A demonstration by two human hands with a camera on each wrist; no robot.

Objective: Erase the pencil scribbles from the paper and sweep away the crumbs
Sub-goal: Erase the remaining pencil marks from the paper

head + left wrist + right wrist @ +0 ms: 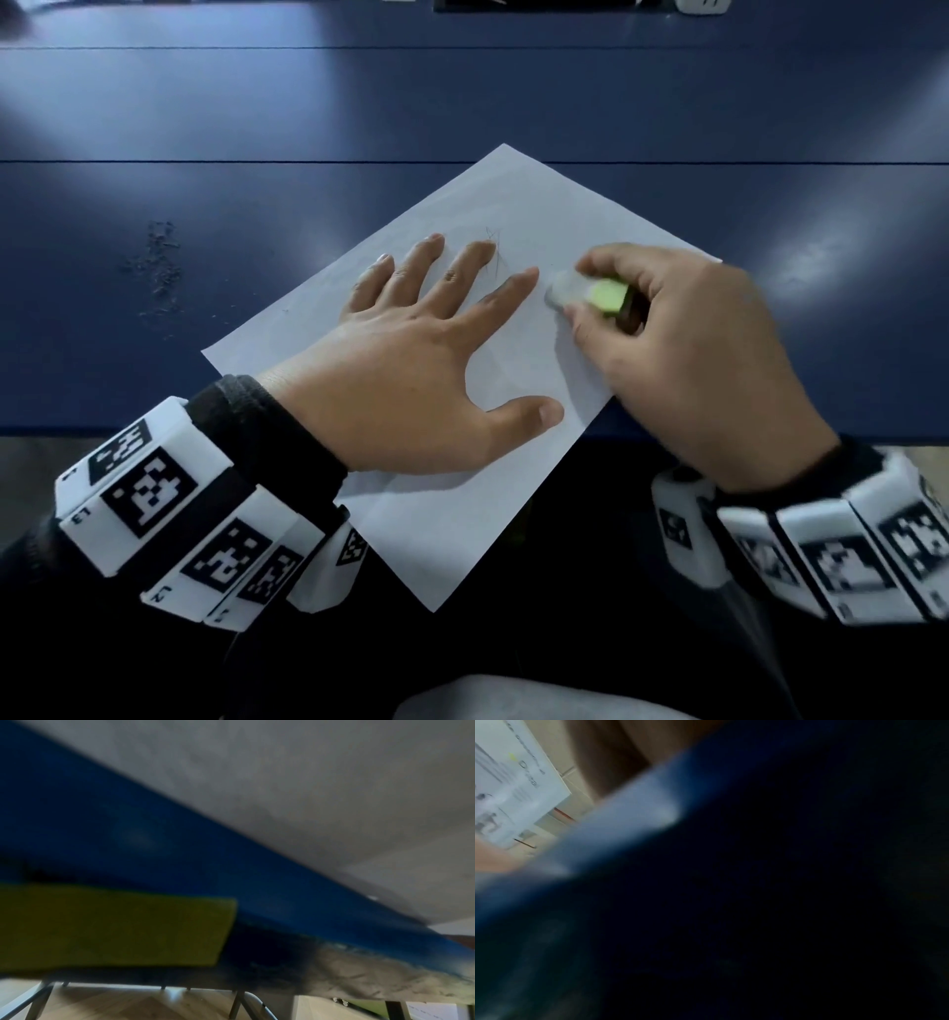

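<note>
Right hand (683,354) pinches the eraser (590,295), thumb and fingers curled round its green sleeve, white tip down on the paper (554,205) just beside the left index fingertip. Left hand (411,360) lies flat, fingers spread and straight, pinning the sheet. Pencil scribbles (494,252) remain at the tips of the left middle and ring fingers, partly under them. Wrist views too blurred and dark to add anything.

Risks, as judged:
- Sheet lies skewed and its near corner overhangs the worktop (257,128) edge; if left-hand pressure eases, a hard stroke could drag, crease or tear it.
- Left fingers cover part of the marks, so some may be missed unless that hand shifts.
- Eraser strokes toward the left fingers may smear graphite.
- Crumbs (159,267) sit on the worktop, well left of the sheet; careless sweeping could scatter them back.
</note>
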